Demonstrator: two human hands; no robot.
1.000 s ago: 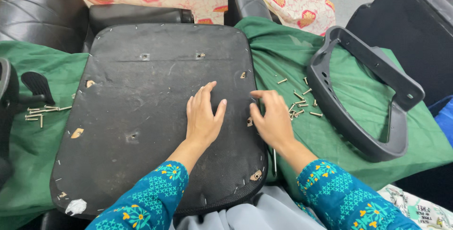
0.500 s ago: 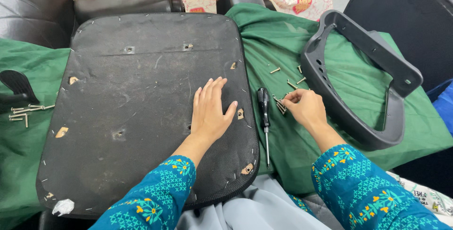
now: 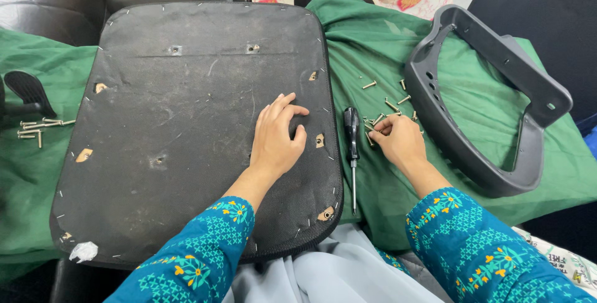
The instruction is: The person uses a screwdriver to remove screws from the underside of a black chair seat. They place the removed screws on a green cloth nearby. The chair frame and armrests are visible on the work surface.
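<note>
The loose screws (image 3: 380,118) lie scattered on the green cloth (image 3: 373,54), right at the fingertips of the right hand (image 3: 398,141), whose fingers are pinched narrow over them; whether one is gripped cannot be told. They are short and pale metal, pointing every way. Just to their left lies a screwdriver (image 3: 352,147), its long axis running toward the person. The left hand (image 3: 277,138) rests flat, fingers spread, on the upturned black seat base (image 3: 186,122), farther from the screws.
</note>
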